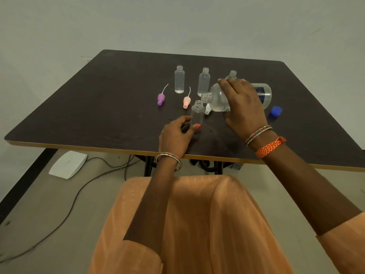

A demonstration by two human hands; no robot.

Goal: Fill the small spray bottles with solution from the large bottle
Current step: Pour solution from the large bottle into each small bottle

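Single head-worn wide-angle view, looking forward and down from above the seated person's lap (pixel 189 224). The dark table (pixel 94 107) fills the middle of the frame, its near edge crossing just beyond the knees, its far edge against a pale wall (pixel 177 20). Both forearms enter from the bottom, close to the lens. Floor (pixel 39 194) shows lower left under the table. Edges bow from lens distortion. No second view to overlap.

Table (pixel 98 99): dark brown top w/ tan edge. Spray caps: purple (pixel 161 99), pink (pixel 186 102), white (pixel 207 109). Large bottle's lid (pixel 275 111): blue. Small bottles (pixel 179 82) clear/frosted. Large bottle (pixel 217 99) clear, dark blue label. Thumbnail (pixel 198 126) red. Wristband (pixel 270 147): orange woven. Bangles (pixel 258 133) multicolour. Dress (pixel 197 224): peach, faint dotted stripes.
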